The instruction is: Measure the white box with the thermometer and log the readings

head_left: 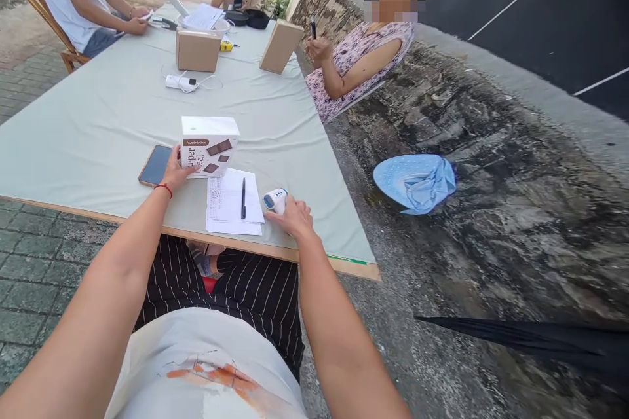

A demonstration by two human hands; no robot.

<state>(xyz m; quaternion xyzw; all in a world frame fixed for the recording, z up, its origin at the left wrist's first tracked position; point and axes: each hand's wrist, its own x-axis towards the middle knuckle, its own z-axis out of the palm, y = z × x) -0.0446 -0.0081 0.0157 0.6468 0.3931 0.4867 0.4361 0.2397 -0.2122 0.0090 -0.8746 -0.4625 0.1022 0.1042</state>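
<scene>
My left hand [175,170] grips the lower left edge of a white box [211,127] with brown bar pictures on its front, which stands upright on the table. Partly behind that hand lies a phone [155,165], flat with its dark screen up. My right hand [295,216] is closed around a white and blue infrared thermometer [276,200], its head tilted up near the table's front edge; the handle is mostly hidden by my fingers. Between my hands are printed sheets of paper [223,213] with a black pen [243,198] on top.
Two cardboard boxes, one lying [197,51] and one upright [281,46], are farther back on the cloth-covered table [98,124]. A white device with a cable [181,83] lies before them. Several people sit around the table. A blue sun hat [415,183] rests on the stone ledge at right.
</scene>
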